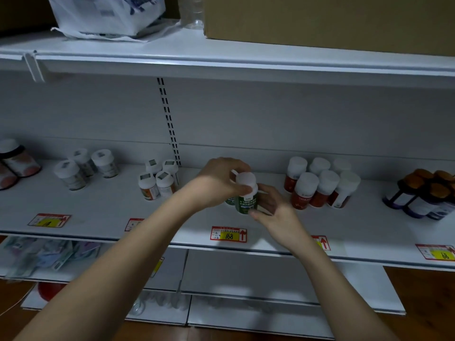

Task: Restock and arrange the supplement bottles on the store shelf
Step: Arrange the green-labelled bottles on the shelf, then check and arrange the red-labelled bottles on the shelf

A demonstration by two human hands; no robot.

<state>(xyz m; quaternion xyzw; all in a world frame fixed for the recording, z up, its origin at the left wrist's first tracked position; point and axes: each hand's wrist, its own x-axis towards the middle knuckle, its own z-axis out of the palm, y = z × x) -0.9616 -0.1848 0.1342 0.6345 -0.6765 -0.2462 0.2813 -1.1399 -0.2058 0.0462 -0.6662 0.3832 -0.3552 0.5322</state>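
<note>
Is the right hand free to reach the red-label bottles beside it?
Probably not yet: the right hand grips the green bottle with the left hand. The red-label bottles stand unblocked nearby.

I can't read the small print on the green bottle (246,201), and my left hand (221,179) hides most of a 2nd one behind it. The cardboard box (330,20) and purple-label bottles (423,203) run off frame. My left forearm covers 1 price tag (134,223).
</note>
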